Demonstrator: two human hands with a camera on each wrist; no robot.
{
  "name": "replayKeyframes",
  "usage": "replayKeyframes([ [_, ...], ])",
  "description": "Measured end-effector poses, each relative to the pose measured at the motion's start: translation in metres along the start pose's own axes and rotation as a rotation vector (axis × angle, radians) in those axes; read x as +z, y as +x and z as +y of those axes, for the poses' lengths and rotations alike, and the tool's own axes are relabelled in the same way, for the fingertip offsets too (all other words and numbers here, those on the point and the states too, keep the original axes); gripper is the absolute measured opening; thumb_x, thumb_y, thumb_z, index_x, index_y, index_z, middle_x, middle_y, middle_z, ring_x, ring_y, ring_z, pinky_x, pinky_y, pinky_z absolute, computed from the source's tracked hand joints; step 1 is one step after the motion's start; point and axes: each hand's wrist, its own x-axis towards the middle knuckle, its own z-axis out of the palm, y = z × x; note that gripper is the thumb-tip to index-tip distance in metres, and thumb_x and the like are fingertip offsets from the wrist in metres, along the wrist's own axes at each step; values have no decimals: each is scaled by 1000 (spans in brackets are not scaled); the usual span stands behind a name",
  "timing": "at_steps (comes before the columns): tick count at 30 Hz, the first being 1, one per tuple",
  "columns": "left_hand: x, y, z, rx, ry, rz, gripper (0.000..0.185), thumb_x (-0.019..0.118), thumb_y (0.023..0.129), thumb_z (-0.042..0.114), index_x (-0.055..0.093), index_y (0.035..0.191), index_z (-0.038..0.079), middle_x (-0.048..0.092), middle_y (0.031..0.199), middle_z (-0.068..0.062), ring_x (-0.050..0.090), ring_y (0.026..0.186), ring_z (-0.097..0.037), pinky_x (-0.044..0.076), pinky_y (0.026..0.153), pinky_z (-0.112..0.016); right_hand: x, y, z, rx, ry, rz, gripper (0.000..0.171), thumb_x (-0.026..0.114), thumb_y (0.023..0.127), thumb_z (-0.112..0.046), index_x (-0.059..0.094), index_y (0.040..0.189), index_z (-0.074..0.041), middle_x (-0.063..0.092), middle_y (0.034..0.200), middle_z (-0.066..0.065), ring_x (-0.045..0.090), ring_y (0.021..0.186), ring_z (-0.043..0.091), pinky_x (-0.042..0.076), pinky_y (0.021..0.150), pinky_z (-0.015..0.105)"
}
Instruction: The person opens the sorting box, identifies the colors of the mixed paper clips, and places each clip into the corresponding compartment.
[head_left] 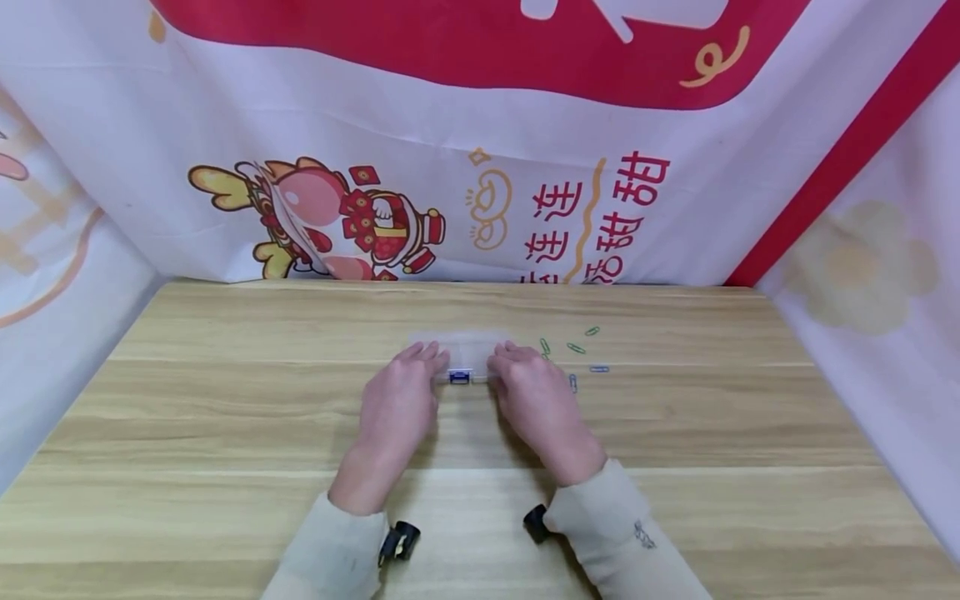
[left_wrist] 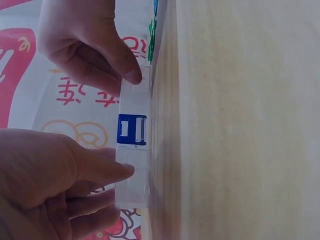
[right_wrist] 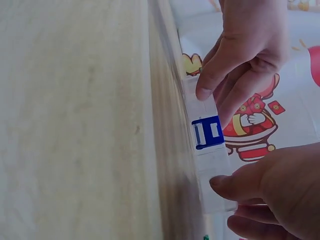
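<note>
- Left first: the left hand [head_left: 396,406] lies low on the wooden worktop [head_left: 225,400], its fingertips up against the left end of a small clear plastic box [head_left: 467,350] that sits on the worktop about the middle.
- From above I cannot see that thumb; the left wrist view shows it, with the left hand [left_wrist: 47,175] pressing its thumb on the near face of the box [left_wrist: 132,150] and the fingers curled beneath, so the hand is clamped on the box.
- In the middle of the box's front is a blue latch [head_left: 459,377], a mere speck overhead; both wrist views show it plainly as a blue clasp [left_wrist: 132,129] between the two thumbs.
- The right hand [head_left: 536,406] grips the box's right end the same way; the right wrist view has its thumb [right_wrist: 227,182] on the box [right_wrist: 210,165] with the fingers curled under.
- Further right, a few green and blue paper clips [head_left: 576,348] lie loose on the worktop, just beside the right hand. Only the head view shows them spread out.
- Behind everything hangs a white and red banner [head_left: 480,167] with a cartoon figure.
</note>
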Motion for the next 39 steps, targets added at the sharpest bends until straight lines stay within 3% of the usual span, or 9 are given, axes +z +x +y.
replayKeyframes([
  [10,-1,0,-3,6,-18,2,46,70,95,-7,74,136,13,65,151,-8,61,144,-32,62,106,-51,3,1,3,-34,5,64,12,82,95,-6,82,106,-10,82,117,11,76,121,29,65,102,44],
  [18,-3,1,-5,54,-76,-1,52,82,90,1,69,140,5,62,154,-17,56,148,-39,47,125,-55,-1,-1,4,-11,29,65,24,81,96,-6,81,120,-10,78,129,11,76,123,28,65,103,43],
  [26,-1,5,-6,57,-106,61,49,73,89,-11,73,136,5,69,146,-17,62,141,-38,51,121,-56,-4,1,5,11,53,89,26,81,95,-5,81,120,-10,80,125,12,78,115,28,67,99,41],
  [32,0,5,-7,58,-130,96,44,72,91,-12,75,132,4,72,141,-17,66,136,-37,54,118,-55,-8,2,4,15,54,92,26,80,96,-6,81,122,-9,81,123,11,79,112,27,68,97,41],
  [39,1,7,-6,60,-126,91,43,73,93,-9,74,134,6,73,140,-16,66,135,-36,54,118,-54,-8,2,4,-57,10,92,43,87,90,-11,76,131,-12,75,137,12,72,129,30,61,111,46],
])
